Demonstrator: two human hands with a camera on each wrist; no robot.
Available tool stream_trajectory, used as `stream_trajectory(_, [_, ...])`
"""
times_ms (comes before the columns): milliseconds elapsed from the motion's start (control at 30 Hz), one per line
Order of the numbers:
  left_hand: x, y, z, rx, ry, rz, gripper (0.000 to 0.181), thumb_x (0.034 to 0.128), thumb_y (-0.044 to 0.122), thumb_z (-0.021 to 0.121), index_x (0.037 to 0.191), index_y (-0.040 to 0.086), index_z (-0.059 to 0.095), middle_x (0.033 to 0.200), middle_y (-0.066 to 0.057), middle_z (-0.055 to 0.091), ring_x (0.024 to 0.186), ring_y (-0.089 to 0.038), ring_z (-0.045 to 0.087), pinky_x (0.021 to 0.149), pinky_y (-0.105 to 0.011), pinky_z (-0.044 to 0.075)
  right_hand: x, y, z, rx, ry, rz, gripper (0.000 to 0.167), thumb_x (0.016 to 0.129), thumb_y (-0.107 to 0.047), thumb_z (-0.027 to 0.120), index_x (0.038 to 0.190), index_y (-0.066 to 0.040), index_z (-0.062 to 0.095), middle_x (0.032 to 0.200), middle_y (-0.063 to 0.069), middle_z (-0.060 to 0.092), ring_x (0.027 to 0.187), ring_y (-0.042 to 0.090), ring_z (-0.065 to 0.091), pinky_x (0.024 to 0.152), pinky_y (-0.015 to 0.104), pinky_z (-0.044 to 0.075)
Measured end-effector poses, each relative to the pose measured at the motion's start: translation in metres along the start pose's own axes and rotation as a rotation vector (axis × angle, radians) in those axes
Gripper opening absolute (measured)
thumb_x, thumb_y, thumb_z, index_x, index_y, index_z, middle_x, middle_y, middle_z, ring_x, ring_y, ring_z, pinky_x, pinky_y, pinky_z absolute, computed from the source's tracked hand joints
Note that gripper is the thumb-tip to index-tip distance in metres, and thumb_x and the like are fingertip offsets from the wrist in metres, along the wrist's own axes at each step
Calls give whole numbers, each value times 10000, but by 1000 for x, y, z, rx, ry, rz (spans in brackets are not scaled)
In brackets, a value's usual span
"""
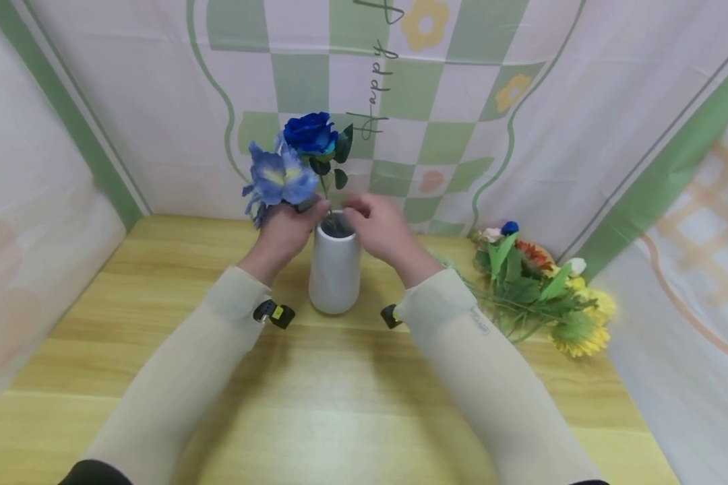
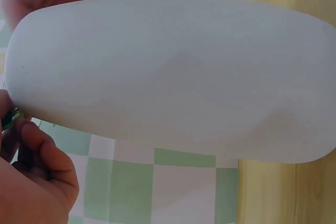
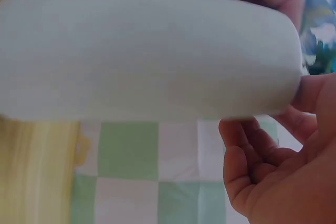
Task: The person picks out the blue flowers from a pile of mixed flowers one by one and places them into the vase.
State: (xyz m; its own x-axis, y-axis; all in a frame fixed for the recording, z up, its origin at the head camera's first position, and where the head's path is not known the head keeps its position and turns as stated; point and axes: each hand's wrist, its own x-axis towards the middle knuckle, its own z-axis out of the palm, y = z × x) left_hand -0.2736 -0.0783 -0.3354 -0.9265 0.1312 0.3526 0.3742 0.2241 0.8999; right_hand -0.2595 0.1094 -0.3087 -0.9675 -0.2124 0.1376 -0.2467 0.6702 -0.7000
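Observation:
A white vase (image 1: 335,276) stands upright on the table in the head view and fills much of both wrist views. Above its mouth is a blue rose (image 1: 311,135) with dark green leaves, its thin stem running down into the opening. A pale blue flower (image 1: 274,176) with a yellow centre spreads over my left hand (image 1: 285,232). Thumb and fingers of that hand pinch a green stem (image 2: 11,119) by the rim, apparently the rose's. My right hand (image 1: 381,228) holds the rim's right side, thumb against it and the other fingers curled beside and behind.
Several loose artificial flowers (image 1: 530,289), yellow, orange, white and blue, lie in a pile at the table's right. The wooden table (image 1: 315,417) meets a hanging checked cloth (image 1: 303,84) just behind the vase. Cloth also hangs along both sides.

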Motion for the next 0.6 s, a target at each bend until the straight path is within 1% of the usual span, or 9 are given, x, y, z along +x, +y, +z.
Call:
stream_trajectory(33, [-1,1,0,6,11,-20,307,953,295,681,779,87,536,773,-89,513,740,-237,493,670,-366,434,-4,4,-2,19,3,25,344,1038,-319,520,1322,-145,604,1271,27,614,1156,200,553,954,393,479])
stream_trajectory(100, [-2,1,1,12,19,-37,294,946,304,689,808,82,555,781,-98,528,743,-246,508,673,-375,449,-12,14,-8,48,6,63,370,1034,-353,525,1331,-141,587,1283,32,602,1173,209,539,972,414,466])
stream_trajectory(233, [-4,1,1,14,-5,-75,280,937,350,694,901,98,577,868,-78,556,804,-232,537,710,-365,484,-22,36,-19,39,-4,87,402,1030,-364,534,1327,-97,574,1286,74,598,1196,250,533,994,451,450])
stream_trajectory(300, [-4,1,0,8,-20,-88,290,935,350,700,901,93,571,875,-70,542,810,-223,526,717,-353,479,-26,47,-24,32,-5,102,421,1028,-366,539,1333,-76,567,1292,94,596,1203,269,530,1000,466,445])
stream_trajectory(400, [-5,0,-1,-21,-44,-88,276,944,311,703,866,84,566,818,-65,511,756,-220,493,672,-329,445,-31,59,-30,20,-3,127,472,1021,-383,553,1366,-61,536,1315,115,579,1217,293,522,1005,486,441])
stream_trajectory(500, [-6,-3,-2,-93,-73,-86,250,952,227,698,836,57,555,737,-82,457,680,-236,438,612,-330,389,-37,68,-35,11,-11,157,534,1013,-421,556,1399,-58,493,1340,127,555,1229,309,511,1013,503,432])
stream_trajectory(600, [-7,-6,-4,-152,-105,-107,178,957,190,686,890,62,581,762,-75,475,691,-228,444,624,-345,394,-41,79,-39,-3,-23,175,573,1009,-463,543,1412,-62,472,1357,137,539,1241,324,501,1016,519,425])
